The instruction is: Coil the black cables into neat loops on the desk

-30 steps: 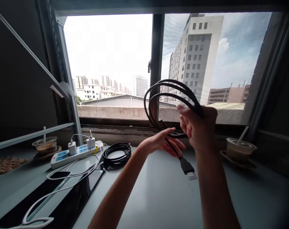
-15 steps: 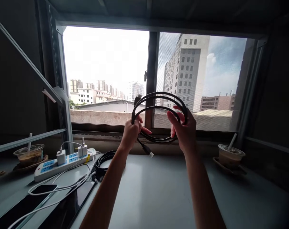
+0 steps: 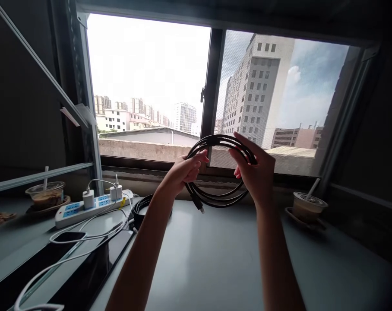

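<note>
The power strip (image 3: 95,210) lay on the desk (image 3: 215,259), with two white plugs (image 3: 88,199) standing in its sockets. To the right of the power strip and higher than it, the black cable (image 3: 215,139) was held up in the air as a ring of several loops, in front of the lower part of the window (image 3: 147,77).

The left hand (image 3: 182,172) was closed on the left side of the ring, its fingers mostly curled. The right hand (image 3: 258,172) was partly open in a loose grip on the upper right side, its thumb and fingers curved about the loops. A dark connector (image 3: 196,200) with a pale tip hung at the ring's lower left, below the left hand.

Just beside the right end of the power strip lay a second black coil (image 3: 137,214), partly hidden by the left forearm. White cords (image 3: 63,260) ran from the plugs over the desk on the near side of the power strip, crossing dark flat devices (image 3: 89,274). Left of the power strip stood a lidded cup (image 3: 47,198) with a straw; well to the right of it stood another drink cup (image 3: 308,208), also with a straw, on a brown coaster (image 3: 304,219).
</note>
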Demonstrator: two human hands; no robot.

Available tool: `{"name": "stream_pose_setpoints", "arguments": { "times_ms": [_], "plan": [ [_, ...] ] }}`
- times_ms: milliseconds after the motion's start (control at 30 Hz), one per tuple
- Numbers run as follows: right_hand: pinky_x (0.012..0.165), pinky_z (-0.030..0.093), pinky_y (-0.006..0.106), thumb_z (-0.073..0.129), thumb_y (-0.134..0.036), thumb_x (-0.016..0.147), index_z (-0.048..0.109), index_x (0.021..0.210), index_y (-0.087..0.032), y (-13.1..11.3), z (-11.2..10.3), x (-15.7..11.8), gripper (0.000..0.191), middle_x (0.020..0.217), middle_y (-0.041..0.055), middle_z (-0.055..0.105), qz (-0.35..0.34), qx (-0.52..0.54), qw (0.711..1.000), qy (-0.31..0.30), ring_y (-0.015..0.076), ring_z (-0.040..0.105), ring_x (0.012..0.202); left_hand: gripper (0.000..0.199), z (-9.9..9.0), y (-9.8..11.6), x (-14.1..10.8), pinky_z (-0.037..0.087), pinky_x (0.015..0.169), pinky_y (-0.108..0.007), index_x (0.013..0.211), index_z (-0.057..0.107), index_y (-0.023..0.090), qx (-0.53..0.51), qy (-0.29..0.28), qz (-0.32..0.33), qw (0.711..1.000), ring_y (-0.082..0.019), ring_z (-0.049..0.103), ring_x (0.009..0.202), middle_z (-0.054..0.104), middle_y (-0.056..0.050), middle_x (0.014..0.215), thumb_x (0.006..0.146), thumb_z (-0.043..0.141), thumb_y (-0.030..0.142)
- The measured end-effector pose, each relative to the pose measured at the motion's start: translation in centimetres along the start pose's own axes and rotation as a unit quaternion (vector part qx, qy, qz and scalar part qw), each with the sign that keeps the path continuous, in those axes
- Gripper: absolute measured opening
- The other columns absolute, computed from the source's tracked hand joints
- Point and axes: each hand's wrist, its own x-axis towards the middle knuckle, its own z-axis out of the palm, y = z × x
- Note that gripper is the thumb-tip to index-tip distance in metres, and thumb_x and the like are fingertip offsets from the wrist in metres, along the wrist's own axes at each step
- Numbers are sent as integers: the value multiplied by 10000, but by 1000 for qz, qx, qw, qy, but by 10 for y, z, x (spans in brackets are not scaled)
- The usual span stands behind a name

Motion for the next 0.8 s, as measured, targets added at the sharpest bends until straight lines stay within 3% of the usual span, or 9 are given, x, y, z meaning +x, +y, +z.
{"name": "stream_pose_setpoints", "arguments": {
  "times_ms": [100,200,300,433,633,800],
  "plan": [
    [349,380,234,582,-366,780,643,1080,-261,3,-2,2,324,929,32,663,-9,-3,1000,0,66,449,382,240,-6,4,-2,118,319,-151,608,518,161,-68,-98,-34,992,-17,108,327,182,107,391,799,598,282],
    [443,428,243,547,-334,808,642,1059,-251,6,-3,4,281,946,18,657,-24,-17,1000,-12,71,487,429,335,-10,9,-5,116,309,-160,656,543,166,-140,-149,-41,978,-32,65,325,128,109,386,852,483,431],
    [547,446,245,514,-319,836,638,1054,-243,9,-2,5,262,868,1,632,-47,-38,998,-33,92,544,526,470,-8,11,-5,103,299,-172,578,492,176,-147,-145,-63,976,-42,52,325,88,102,387,867,375,528],
    [553,396,230,506,-301,846,658,1031,-259,9,-2,6,243,815,-7,591,-69,-81,993,-60,96,526,582,437,-4,9,-4,99,301,-166,547,454,175,-99,-115,-78,985,-47,60,341,95,92,411,902,369,415],
    [484,326,222,606,-345,778,695,904,-212,4,-3,5,204,693,-19,545,-65,-70,995,-36,78,409,530,281,-5,6,-2,223,348,-156,686,546,143,-140,-198,-107,964,-54,178,370,152,86,459,861,419,322],
    [518,369,233,637,-377,747,684,710,-175,3,-2,6,211,621,-10,592,-56,-19,998,-3,98,505,568,275,-3,4,-1,235,355,-154,713,560,130,-124,-220,-116,961,-54,187,379,150,92,446,858,447,333]
  ]
}}
